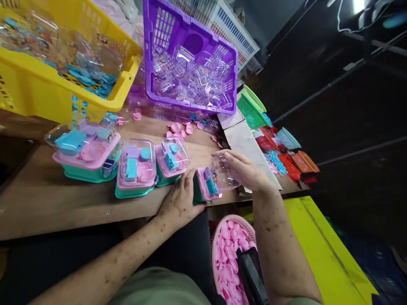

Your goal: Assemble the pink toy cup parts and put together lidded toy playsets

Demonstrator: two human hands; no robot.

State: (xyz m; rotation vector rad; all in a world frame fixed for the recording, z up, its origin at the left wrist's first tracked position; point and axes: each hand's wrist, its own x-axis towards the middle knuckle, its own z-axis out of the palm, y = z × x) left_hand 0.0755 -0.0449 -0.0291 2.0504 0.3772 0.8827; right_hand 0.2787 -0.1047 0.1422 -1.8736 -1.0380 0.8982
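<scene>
We took the small teal-and-pink box (209, 185) as our clock's centre; it sat at the near edge of the wooden table (82, 207), seemingly tipped a little to the right. Our left hand (178, 199) lay against it at nine o'clock, fingers bunched along its side and thumb stretched below, so we had hold of the base. Our right hand (248, 170), at two o'clock, was half curled, fingers together over the clear lid (228, 177) and in hold of it; its thumb was hidden. We could not tell whether the lid was hinged or only touching the box.

We judged the table edge the main danger: a push from the right hand, with the left too loose, could have tipped the box over the front, toward the pink basket (213, 252) at five o'clock. The purple and blue pieces (210, 183) on the pink tray looked liable to slide if the tilt grew. A lid pressed down askew could have caught on them, or cracked. At ten o'clock a lidded box (172, 159) stood just beside our left hand, where a backward elbowing could have knocked it; loose pink pieces (175, 127) lay at eleven.
</scene>
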